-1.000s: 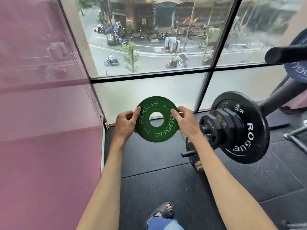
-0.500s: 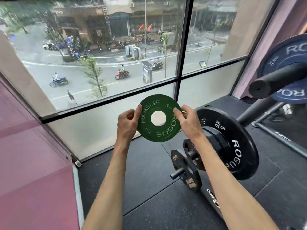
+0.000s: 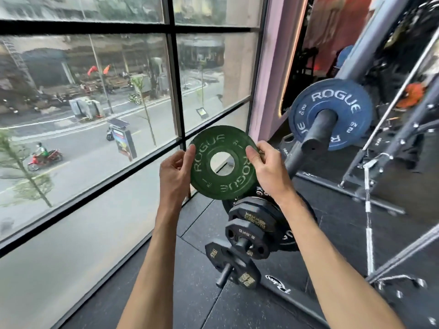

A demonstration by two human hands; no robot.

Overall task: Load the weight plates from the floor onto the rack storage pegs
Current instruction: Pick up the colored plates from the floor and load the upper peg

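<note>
The green weight plate (image 3: 223, 162) is pinched upright between left hand (image 3: 174, 173) and right hand (image 3: 267, 170), near the blue plate (image 3: 331, 113) (already on its peg (image 3: 319, 130)).

Green ROGUE plate (image 3: 213, 184) upright, mid-air; blue plate (image 3: 332, 96) on upper peg (image 3: 318, 131).

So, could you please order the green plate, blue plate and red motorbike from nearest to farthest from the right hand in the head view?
1. green plate, gripped by the right hand.
2. blue plate, on its peg, upper right.
3. red motorbike, outside on the street, far left.
</note>
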